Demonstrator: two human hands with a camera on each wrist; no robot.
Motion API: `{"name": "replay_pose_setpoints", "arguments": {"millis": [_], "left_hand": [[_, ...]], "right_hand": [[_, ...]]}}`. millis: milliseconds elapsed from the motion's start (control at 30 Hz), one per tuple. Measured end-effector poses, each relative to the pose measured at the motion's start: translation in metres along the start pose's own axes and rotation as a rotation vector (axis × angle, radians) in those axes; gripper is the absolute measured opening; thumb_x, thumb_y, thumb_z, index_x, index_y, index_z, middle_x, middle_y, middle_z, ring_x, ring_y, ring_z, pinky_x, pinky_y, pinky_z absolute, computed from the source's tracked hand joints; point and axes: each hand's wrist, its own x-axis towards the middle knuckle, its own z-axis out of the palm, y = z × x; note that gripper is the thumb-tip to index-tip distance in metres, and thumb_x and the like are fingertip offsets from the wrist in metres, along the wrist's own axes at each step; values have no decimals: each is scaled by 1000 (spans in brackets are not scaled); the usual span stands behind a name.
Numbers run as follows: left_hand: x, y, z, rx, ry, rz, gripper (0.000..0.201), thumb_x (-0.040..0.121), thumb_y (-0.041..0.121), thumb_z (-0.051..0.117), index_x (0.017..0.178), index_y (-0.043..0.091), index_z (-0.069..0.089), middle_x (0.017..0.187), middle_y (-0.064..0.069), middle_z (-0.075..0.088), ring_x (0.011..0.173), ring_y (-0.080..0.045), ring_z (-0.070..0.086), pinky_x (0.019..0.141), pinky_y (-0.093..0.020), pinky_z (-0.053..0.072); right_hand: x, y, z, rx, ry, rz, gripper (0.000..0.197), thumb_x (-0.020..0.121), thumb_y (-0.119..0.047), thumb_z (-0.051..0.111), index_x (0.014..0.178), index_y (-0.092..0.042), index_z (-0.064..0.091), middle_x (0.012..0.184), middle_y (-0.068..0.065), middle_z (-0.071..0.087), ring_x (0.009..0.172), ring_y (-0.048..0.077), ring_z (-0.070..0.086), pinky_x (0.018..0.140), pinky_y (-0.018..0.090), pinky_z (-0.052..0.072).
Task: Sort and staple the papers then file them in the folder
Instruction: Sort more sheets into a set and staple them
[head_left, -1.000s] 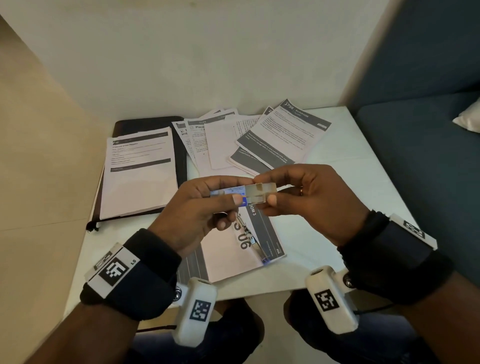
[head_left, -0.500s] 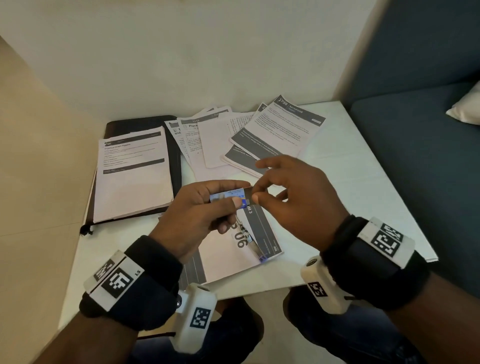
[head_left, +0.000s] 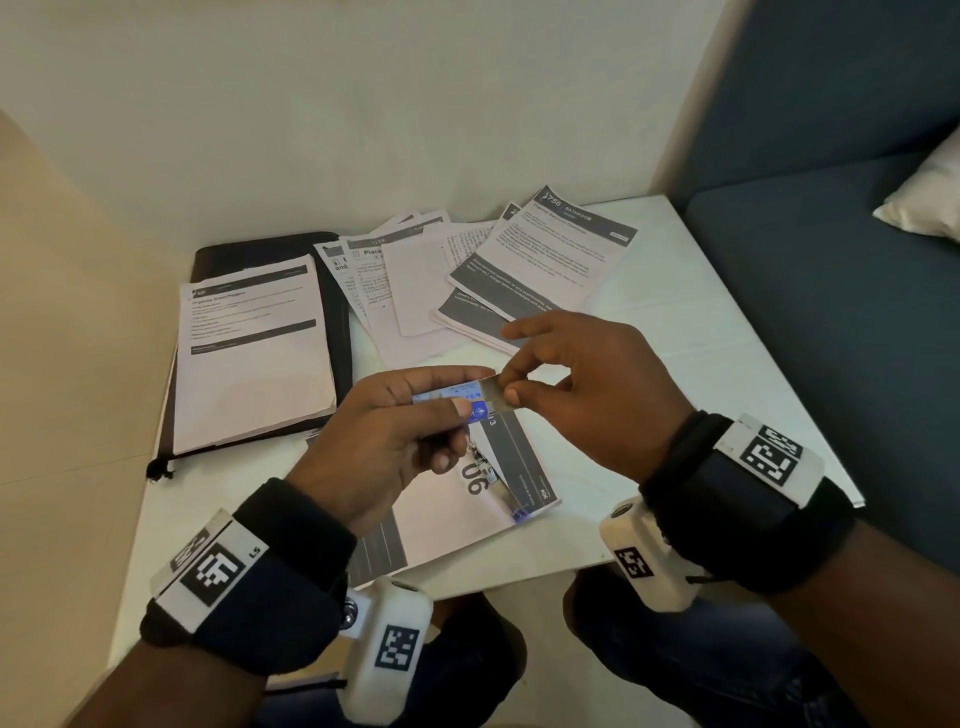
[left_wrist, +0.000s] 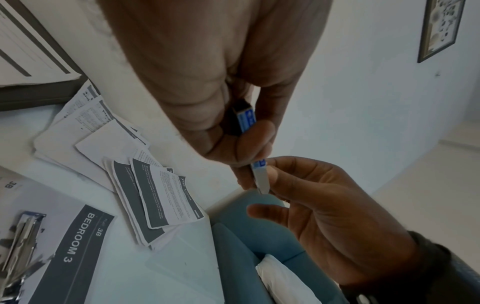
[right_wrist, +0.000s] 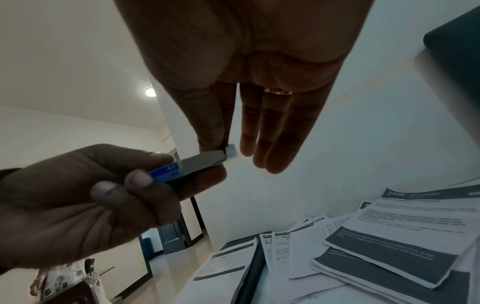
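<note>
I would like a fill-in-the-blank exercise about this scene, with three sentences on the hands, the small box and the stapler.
1. The left hand grips the small ____ box of staples.
2. The right hand pinches the grey inner tray that sticks out of the box with its index finger and ____.
3. The opened stapler lies on the sheet printed "BEDROOM 3", held by ____ hand.

Missing words: blue; thumb; neither

A blue sofa (head_left: 831, 260) runs along the white table (head_left: 727, 332) at 3 o'clock, with a white cushion (head_left: 924, 202) at 2 o'clock. A framed picture (left_wrist: 439, 28) hangs on the wall at 1 o'clock in the left wrist view.
</note>
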Motion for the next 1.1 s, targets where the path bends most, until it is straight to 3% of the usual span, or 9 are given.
{"name": "replay_pose_setpoints", "arguments": {"millis": [133,300,533,733,833,967,1100], "left_hand": [[0,-3,4,0,-11,-29,26,95,-2,51,116,1,66,82,-21,56,61,-15,52,47,-20,43],[-1,-4,5,0,-21,-66,26,96,0,51,117,-2,66,81,-19,57,60,-14,51,47,-19,43],[2,-2,1,11,14,-46,29,96,2,51,122,2,65,88,-18,62,64,-15,53,49,-20,45],[0,-4,5,5,-16,-41,29,96,-1,49,120,3,65,86,-19,63,63,-15,53,48,-19,44],[-1,-5,7,1,-31,-44,30,96,-2,48,120,3,65,88,-21,61,61,-14,53,48,-19,44],[0,-5,8,-19,-34,-40,31,96,-2,48,122,3,65,87,-20,62,61,-14,53,49,-20,44],[-1,-2,5,-38,-16,-18,32,97,-1,47,124,3,63,83,-19,59,63,-15,54,50,-21,45]], "right_hand": [[-1,-4,4,-35,-107,-65,10,84,-21,74,94,-22,78,133,-6,61,110,13,61,89,35,53],[0,-5,5,-65,-111,-48,8,85,-21,73,92,-21,77,131,-5,62,110,12,60,88,34,53],[1,-1,3,-73,-84,-2,14,88,-16,68,99,-20,77,125,-5,66,105,11,62,82,20,45],[-2,-18,-6,-264,-186,-15,19,91,-36,64,103,-26,75,140,-12,53,112,11,59,90,29,48],[-3,-20,-7,-386,-233,-27,20,96,-37,57,104,-24,70,138,-12,52,107,13,60,85,28,49],[-4,-9,-7,-273,-147,-103,14,92,-31,62,95,-20,69,129,-7,60,104,16,62,82,36,53],[-2,3,-12,-135,-60,-193,6,88,-25,69,94,-22,68,123,-7,65,106,11,62,78,33,56]]}}
